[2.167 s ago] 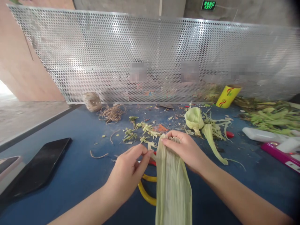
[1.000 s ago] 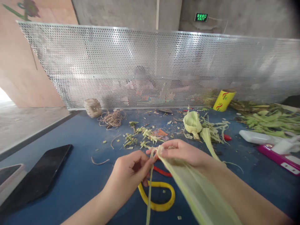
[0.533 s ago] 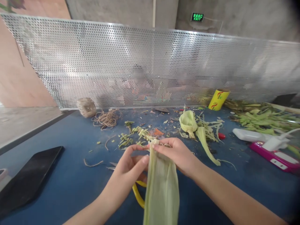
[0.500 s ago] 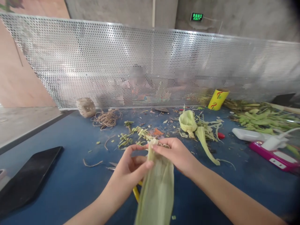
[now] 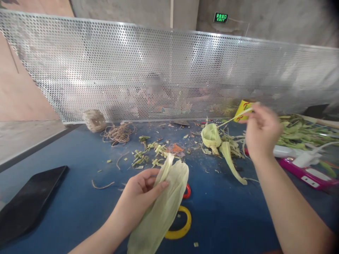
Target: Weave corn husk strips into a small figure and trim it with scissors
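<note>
Between the thumb and fingers of my left hand (image 5: 145, 188) is a pale green corn husk (image 5: 164, 208), its broad end hanging toward the table's front edge. Up at the right, my right hand (image 5: 263, 130) pinches the end of a thin pale strip of husk (image 5: 234, 117), which slants down to the left toward a cup-shaped bundle of husk (image 5: 211, 135). A single curled husk piece (image 5: 231, 164) lies beside that bundle. Partly under the held husk are a yellow loop handle (image 5: 186, 227) and a red loop (image 5: 187, 191); what they belong to is hidden.
Small woven husk pieces (image 5: 141, 155) and scraps lie mid-table. Twine (image 5: 119, 133) and a pale block (image 5: 94, 121) stand at back left, a dark tablet-like slab (image 5: 31, 201) at left. A yellow roll (image 5: 241, 109), green leaves (image 5: 304, 132) and a magenta power strip (image 5: 308, 173) are right; perforated metal screen (image 5: 119, 70) behind.
My right hand has left the husk's top and swung up and right with a thin strip. My left hand keeps the husk, now tilted, uncovering the yellow and red loops.
</note>
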A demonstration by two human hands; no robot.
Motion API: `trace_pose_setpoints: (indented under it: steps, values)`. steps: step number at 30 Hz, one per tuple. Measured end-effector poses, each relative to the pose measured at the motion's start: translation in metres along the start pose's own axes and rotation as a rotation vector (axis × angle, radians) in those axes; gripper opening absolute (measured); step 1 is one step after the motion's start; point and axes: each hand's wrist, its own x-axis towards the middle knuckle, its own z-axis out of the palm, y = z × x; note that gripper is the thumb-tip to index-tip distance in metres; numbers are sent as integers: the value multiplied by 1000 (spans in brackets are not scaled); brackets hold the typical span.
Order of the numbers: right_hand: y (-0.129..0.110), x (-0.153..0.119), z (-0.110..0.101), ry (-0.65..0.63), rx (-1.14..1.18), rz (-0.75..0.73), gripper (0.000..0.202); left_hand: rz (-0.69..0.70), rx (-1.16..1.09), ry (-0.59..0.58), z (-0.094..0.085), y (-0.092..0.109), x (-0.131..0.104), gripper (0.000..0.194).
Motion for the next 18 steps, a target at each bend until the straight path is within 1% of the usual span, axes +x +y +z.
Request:
trace_pose_setpoints:
  steps: [1, 2, 3, 4, 6, 10, 13, 16, 18]
  values:
    - [10, 5, -4, 78, -126, -109, 40, 11, 6, 6, 0, 0, 0, 28]
    - [19, 9, -7, 32, -285, -158, 45, 18, 11, 10, 1, 0, -1, 27]
    - [27, 11, -9, -30, -471, -151, 48, 23, 16, 14, 1, 0, -1, 26]
    - [34, 12, -10, -75, -554, -125, 50, 26, 22, 22, 1, 1, -2, 27]
    - [47, 10, -9, -240, -706, -41, 49, 27, 32, 50, 2, 1, -3, 29]
    - [62, 1, -1, -564, -838, 86, 29, 34, 22, 120, 2, 3, -5, 34]
    - [68, -7, 6, -787, -896, 157, 28, 33, 1, 114, 1, 3, -5, 34]
    - [70, -16, 13, -930, -925, 190, 23, 39, 2, 98, 1, 4, -7, 33]
    - [68, -18, 14, -967, -931, 184, 15, 42, 6, 101, 1, 4, -8, 32]
